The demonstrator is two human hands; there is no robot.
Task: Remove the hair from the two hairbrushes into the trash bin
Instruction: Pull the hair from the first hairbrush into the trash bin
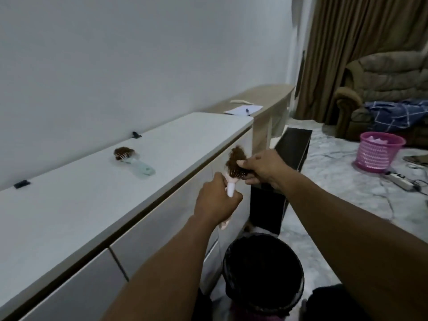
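Head view. Left hand closed around the handle of the pink brush, held in the air in front of the cabinet's edge. Brush head points toward 1 o'clock from the left hand, bristles up. Right hand sits at 2 o'clock from the left, fingers pinched on the brown hair matted on the brush head (a tuft stands up at 12 o'clock from the pinch).

Bin, black-lined, on the floor at 6 o'clock below both hands, mouth open upward.

Green brush lies flat on the cabinet top at 10 o'clock from the left hand, well apart, handle toward 4 o'clock, its head still clogged with brown hair.

Pink basket on the floor at 3 o'clock, well apart.
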